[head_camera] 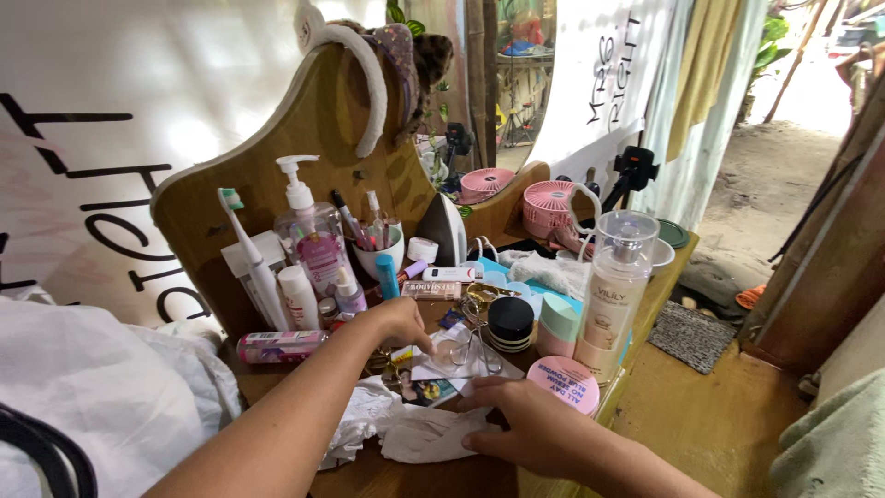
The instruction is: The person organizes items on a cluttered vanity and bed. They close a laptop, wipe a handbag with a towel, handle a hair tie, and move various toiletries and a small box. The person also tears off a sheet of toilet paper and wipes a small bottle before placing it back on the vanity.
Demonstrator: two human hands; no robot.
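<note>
Pink fan, pump bottle, toothbrush

Home dressing corner — wooden vanity table crowded with pump bottle, toothbrush, pink fans, clothes iron — dirt yard beyond open doorway.

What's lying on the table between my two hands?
In the head view, a small printed card and crumpled white tissue lie between the left hand and right hand.

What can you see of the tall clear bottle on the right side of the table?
The tall bottle stands upright near the table's right edge. Its clear domed cap sits over a pump, and the pale cream body, plastic by the look, carries a label. A round pink compact lies at its base, a mint-lidded jar beside it. Neither hand touches it.
</note>
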